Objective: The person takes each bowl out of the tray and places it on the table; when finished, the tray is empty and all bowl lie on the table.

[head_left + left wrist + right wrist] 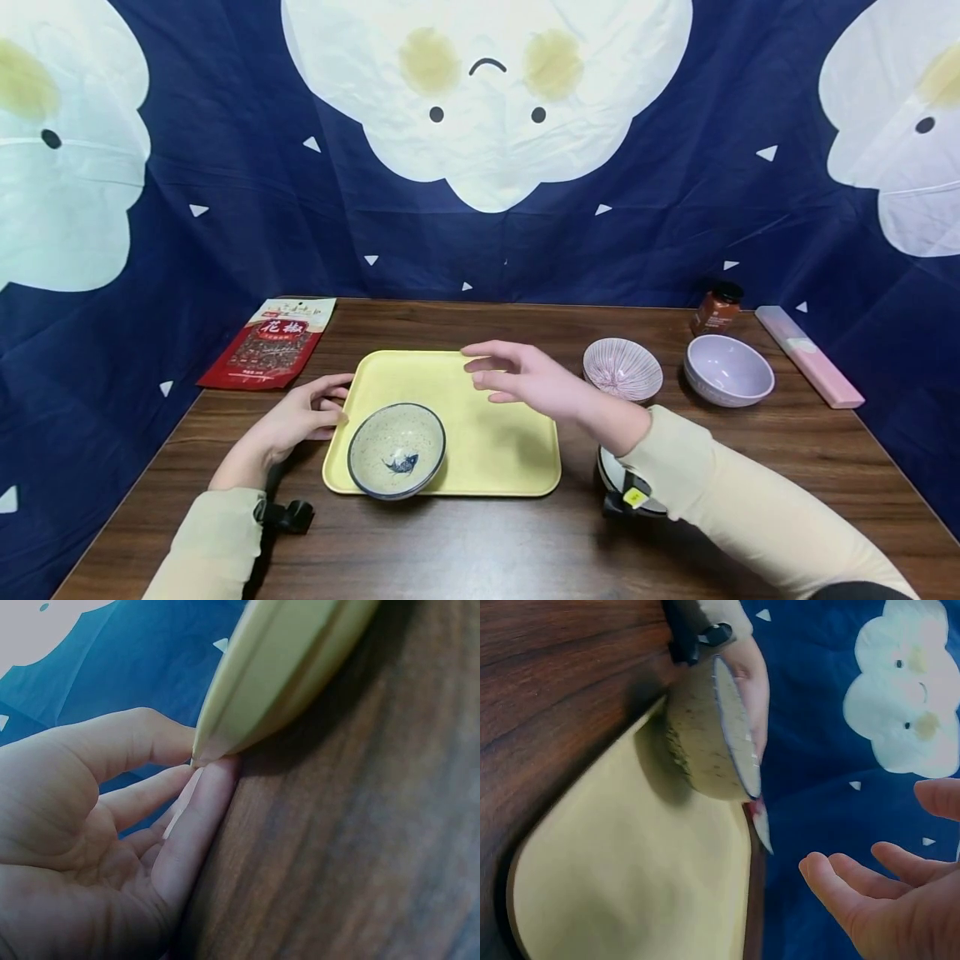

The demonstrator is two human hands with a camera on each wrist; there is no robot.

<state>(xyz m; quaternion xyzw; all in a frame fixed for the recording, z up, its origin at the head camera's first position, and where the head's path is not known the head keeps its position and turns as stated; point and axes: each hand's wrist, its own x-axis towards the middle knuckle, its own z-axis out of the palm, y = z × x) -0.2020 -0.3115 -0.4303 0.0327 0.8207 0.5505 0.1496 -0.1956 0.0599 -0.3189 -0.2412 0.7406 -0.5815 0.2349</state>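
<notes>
On the left stands a yellow tray, flat on the wooden table. My left hand holds its left edge between thumb and fingertips; in the left wrist view, the tray's rim lies right at the fingertips. A speckled bowl with a blue rim and a blue fish inside sits upright on the tray's left part. Over the tray's right half hovers my right hand, its fingers spread loosely and nothing in them. In the right wrist view the same bowl appears away from the fingers.
To the right are a striped bowl, a lilac bowl, a jar with a black lid and a pink-and-white long box. Another bowl is mostly hidden under my right forearm. A red spice packet lies back left.
</notes>
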